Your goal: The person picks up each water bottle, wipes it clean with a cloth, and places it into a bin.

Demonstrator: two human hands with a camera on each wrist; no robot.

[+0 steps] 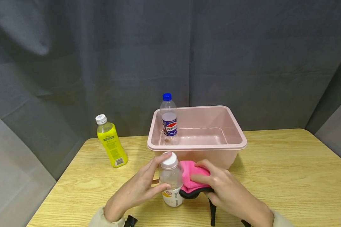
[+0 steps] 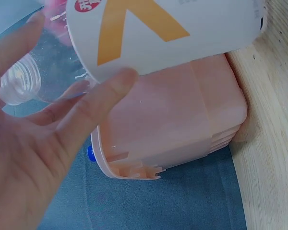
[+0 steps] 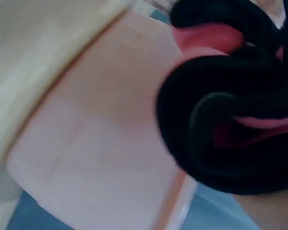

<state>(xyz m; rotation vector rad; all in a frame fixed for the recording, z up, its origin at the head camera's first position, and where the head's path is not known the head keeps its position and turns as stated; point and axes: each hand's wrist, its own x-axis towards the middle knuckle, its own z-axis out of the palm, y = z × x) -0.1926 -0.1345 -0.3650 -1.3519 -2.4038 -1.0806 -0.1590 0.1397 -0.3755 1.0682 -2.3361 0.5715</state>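
Observation:
A clear plastic bottle (image 1: 171, 178) with a white cap and a white label stands upright in front of the bin. My left hand (image 1: 140, 189) grips it from the left, one finger on the cap and the thumb across the front. The label (image 2: 168, 33) with its orange stripe fills the top of the left wrist view. From the other side, my right hand (image 1: 225, 183) holds a bunched pink cloth (image 1: 189, 178) with black edging against the bottle. Rolled black edging (image 3: 192, 163) hides much of the right hand in the right wrist view.
Behind the hands is a pink plastic bin (image 1: 197, 147). A Pepsi bottle (image 1: 169, 124) with a blue cap stands inside it, at the left. Farther left on the wooden table (image 1: 287, 176) is a yellow-labelled bottle (image 1: 112, 145). Dark curtain (image 1: 136, 56) hangs along the back.

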